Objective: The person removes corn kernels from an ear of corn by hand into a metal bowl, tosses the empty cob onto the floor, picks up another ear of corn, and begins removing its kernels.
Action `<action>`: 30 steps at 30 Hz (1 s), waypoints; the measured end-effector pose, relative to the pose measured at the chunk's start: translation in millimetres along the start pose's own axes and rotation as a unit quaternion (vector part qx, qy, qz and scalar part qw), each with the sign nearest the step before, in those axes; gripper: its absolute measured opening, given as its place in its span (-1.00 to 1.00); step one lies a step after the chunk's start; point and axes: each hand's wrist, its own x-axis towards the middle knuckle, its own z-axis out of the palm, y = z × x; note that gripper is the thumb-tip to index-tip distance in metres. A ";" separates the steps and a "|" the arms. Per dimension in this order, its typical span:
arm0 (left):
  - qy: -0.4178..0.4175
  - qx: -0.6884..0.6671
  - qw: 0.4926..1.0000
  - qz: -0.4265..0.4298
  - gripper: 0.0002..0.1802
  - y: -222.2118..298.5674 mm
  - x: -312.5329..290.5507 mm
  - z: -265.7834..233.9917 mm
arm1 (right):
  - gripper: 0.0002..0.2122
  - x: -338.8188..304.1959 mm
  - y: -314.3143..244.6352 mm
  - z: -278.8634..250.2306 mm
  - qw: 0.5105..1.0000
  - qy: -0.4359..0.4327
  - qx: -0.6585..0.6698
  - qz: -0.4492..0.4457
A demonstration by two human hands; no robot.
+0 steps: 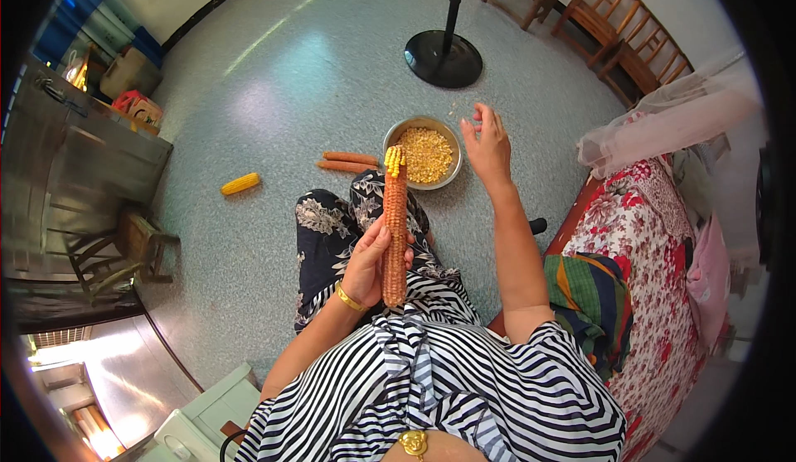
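My left hand (366,265) is wrapped around a corn cob (395,230), held upright above my lap. Most of that cob is bare and reddish; yellow kernels cling only to its far tip. Off to the right, my right hand (487,149) is raised with its fingers apart and nothing visible in them. It hovers just beyond the right rim of a metal bowl (452,135) on the floor. Loose yellow kernels (429,155) fill the bowl's bottom. Two bare reddish cobs (350,162) lie left of the bowl, and a full yellow ear of corn (240,183) rests farther left.
A round black stand base (444,58) with a pole stands beyond the bowl. Wooden chairs (597,19) line the far right wall. At right is a bed with a red floral cover (613,222) and a striped cloth (587,296). A small wooden chair (137,238) stands left.
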 end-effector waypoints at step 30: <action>0.026 0.068 0.997 -0.031 -0.61 -6.1 0.3 0.6 | -0.72 -71.3 -73.7 15.5 0.981 -0.057 0.169 0.072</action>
